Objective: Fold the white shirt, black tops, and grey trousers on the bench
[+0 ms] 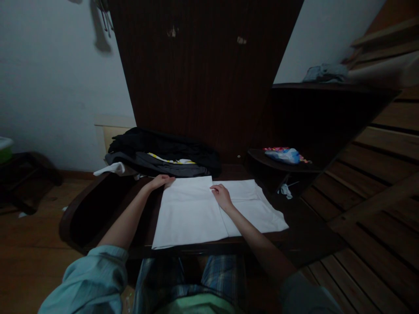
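A white cloth garment (193,213) lies on the dark wooden desk (131,218), its left part folded over in a flat layer on top of the right part. The fold's free edge runs down near the middle. At the upper left corner, my left hand (162,180) has its fingers closed on the cloth. My right hand (222,197) rests over the garment with fingers curled together at the upper end of the free edge, pinching the fabric there. Dim light hides the finer finger detail.
Behind the garment, dark clothes (163,150) are piled against the tall brown panel (203,78). A corner shelf (258,157) on the right holds a blue and white plastic bag (284,155). Wooden slats (386,161) stand at the far right. A dark stool (22,174) is at left.
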### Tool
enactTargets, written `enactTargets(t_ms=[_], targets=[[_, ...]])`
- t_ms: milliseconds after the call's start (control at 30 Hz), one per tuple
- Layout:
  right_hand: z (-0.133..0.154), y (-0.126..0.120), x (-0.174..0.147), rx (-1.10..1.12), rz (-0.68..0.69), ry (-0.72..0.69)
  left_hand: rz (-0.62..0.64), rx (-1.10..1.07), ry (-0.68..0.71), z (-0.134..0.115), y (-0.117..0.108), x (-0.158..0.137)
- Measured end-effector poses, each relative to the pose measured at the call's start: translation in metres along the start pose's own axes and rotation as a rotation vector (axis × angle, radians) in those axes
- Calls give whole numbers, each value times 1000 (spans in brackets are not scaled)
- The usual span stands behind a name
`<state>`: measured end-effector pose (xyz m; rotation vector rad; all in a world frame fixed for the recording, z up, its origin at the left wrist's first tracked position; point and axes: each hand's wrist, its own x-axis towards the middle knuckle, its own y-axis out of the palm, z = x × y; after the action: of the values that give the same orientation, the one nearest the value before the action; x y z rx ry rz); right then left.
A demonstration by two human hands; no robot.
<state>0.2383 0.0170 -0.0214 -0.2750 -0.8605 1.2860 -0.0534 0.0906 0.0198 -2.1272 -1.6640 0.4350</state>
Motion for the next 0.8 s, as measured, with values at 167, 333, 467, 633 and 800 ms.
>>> enactTargets(t_ms=[167,333,467,633,800], targets=[[0,0,0,-8,5,8,53,-16,-75,-3,-11,0],[-2,1,1,-6,20,14,50,-377,3,-14,-13,-6],[-2,1,1,9,37,9,-7,-473,60,-20,-6,-5],[-1,0,0,6,29,13,-103,-155,59,-14,-1,9],[-3,2,0,-10,7,23,-122,55,34,-3,-2,14]])
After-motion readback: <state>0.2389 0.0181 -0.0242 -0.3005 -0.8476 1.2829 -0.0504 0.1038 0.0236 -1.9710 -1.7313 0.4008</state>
